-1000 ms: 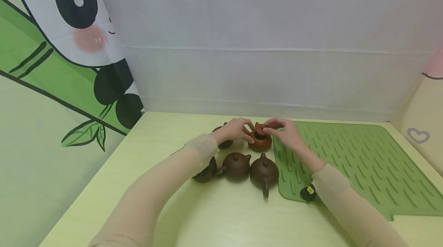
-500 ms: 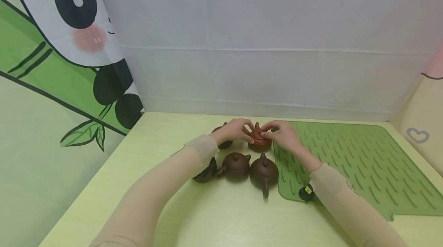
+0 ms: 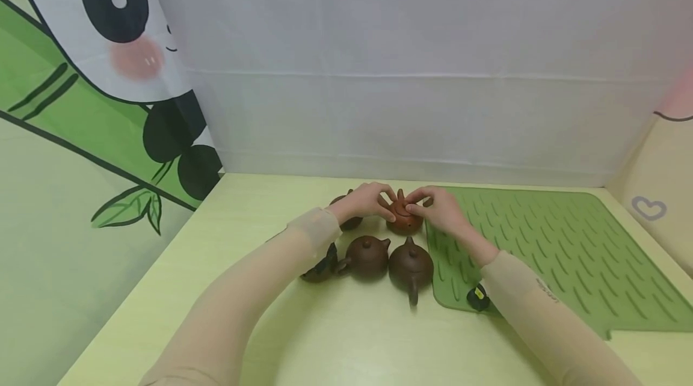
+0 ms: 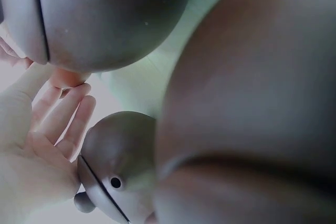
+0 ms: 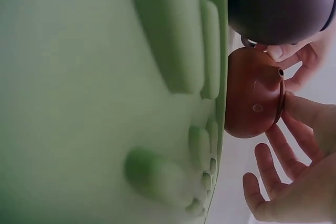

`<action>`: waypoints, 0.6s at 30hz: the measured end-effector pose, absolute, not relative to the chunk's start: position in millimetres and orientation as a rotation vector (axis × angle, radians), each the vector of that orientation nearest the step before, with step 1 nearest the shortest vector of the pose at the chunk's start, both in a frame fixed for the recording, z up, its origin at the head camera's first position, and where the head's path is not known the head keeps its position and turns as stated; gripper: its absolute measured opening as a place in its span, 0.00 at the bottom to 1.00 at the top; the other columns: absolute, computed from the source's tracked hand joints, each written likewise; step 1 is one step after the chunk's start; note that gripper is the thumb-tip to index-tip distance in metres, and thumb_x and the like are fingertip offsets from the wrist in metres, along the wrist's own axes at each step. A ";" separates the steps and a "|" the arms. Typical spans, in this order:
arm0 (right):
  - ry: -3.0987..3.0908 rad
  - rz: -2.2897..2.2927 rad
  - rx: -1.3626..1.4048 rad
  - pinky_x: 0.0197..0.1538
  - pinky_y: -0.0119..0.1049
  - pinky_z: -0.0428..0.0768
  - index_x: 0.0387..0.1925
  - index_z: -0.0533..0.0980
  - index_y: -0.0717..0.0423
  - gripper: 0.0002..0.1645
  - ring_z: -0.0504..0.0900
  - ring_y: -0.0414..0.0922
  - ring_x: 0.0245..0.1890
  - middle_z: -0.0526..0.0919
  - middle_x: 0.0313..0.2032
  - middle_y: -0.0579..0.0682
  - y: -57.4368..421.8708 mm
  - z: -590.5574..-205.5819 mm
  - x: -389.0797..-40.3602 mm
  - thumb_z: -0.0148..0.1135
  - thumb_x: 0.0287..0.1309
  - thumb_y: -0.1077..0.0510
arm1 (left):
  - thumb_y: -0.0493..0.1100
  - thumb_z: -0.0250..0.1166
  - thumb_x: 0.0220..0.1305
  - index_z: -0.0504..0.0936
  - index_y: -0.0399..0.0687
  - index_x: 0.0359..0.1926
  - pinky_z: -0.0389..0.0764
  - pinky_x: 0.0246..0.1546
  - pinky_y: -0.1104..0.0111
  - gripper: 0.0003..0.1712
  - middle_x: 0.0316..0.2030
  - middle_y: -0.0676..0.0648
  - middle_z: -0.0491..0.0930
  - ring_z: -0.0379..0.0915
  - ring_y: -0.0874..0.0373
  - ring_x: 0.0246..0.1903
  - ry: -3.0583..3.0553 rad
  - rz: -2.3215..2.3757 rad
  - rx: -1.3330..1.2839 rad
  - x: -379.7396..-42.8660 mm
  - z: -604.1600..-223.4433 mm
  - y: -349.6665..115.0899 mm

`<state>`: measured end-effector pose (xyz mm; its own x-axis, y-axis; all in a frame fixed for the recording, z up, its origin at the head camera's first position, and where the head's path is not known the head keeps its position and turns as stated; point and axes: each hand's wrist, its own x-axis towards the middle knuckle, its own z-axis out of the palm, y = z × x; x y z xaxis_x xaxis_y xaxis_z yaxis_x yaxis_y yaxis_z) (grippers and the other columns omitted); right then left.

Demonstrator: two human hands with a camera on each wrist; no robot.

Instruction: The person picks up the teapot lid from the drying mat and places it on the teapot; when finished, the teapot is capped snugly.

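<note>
A reddish-brown teapot [image 3: 405,226] stands beyond the darker pots, its lid seated on top. My left hand [image 3: 366,201] holds its left side between thumb and fingers. From the right, my right hand [image 3: 440,210] pinches the lid [image 5: 281,103] at its edge with thumb and forefinger; the other fingers spread loosely in the right wrist view. A dark brown teapot [image 3: 349,222] is partly hidden behind my left hand. Two more dark teapots, one on the left [image 3: 367,258] and one on the right [image 3: 411,267], stand nearer to me.
Another dark pot [image 3: 316,276] shows partly beneath my left forearm. A ridged green mat [image 3: 547,242] lies on the right of the pale table [image 3: 346,332], its edge beside the pots. Behind hangs a white cloth [image 3: 411,121]. A black device [image 3: 479,297] sits at my right wrist.
The lid was tilted over the reddish-brown teapot's opening; my right hand has lowered it flat onto the pot. My left hand has kept its hold. The head view has shifted slightly.
</note>
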<state>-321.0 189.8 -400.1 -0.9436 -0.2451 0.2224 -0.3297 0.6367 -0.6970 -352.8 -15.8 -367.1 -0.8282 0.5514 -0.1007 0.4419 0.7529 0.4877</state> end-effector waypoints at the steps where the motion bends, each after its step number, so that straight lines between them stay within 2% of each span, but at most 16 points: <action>1: -2.743 1.204 0.486 0.44 0.41 0.80 0.47 0.84 0.55 0.12 0.83 0.55 0.44 0.86 0.49 0.57 189.4 -400.4 -320.5 0.66 0.63 0.56 | 0.46 0.73 0.59 0.78 0.49 0.56 0.77 0.60 0.60 0.24 0.49 0.46 0.87 0.83 0.53 0.53 2.713 0.665 0.783 -352.5 -367.4 -16.2; 18: -2.725 1.253 0.477 0.41 0.40 0.82 0.47 0.83 0.56 0.13 0.83 0.54 0.43 0.85 0.49 0.59 185.1 -404.0 -310.6 0.65 0.64 0.56 | 0.44 0.72 0.60 0.78 0.48 0.57 0.77 0.60 0.60 0.24 0.49 0.45 0.87 0.83 0.52 0.53 2.686 0.681 0.812 -346.2 -368.8 -20.1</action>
<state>-310.6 185.1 -404.0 -0.9454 -0.2379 0.2229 -0.3240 0.6112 -0.7221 -346.2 -20.1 -368.8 -0.8123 0.5741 -0.1030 0.4558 0.7349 0.5021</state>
